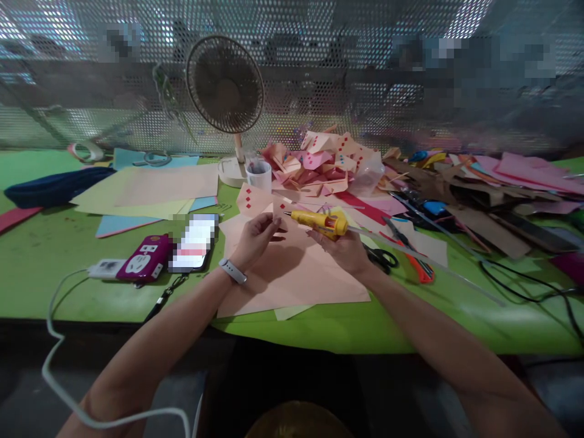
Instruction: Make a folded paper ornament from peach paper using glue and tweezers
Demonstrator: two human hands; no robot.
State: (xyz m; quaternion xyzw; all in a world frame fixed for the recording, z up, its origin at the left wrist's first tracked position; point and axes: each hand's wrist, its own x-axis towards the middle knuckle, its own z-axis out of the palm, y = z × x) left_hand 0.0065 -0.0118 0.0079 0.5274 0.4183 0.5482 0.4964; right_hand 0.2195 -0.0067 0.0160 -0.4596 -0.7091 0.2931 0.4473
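Note:
My right hand [345, 250] is closed round a yellow hot glue gun [314, 220], its nozzle pointing left. A long translucent glue stick [438, 258] sticks out of its back toward the right. Opposite the nozzle, my left hand [255, 238] pinches a folded peach paper piece [255, 201] marked with small red diamonds. The nozzle tip is close to the paper; whether they touch I cannot tell. Beneath both hands lie large peach sheets [319, 283].
Black-handled scissors [387, 260] and an orange cutter [418, 267] lie right of my hands. To the left are a phone [196, 243] and a purple device [146, 260] with a white cable. Behind stand a fan [225, 85], a white cup [259, 176] and a pile of folded papers [319, 161].

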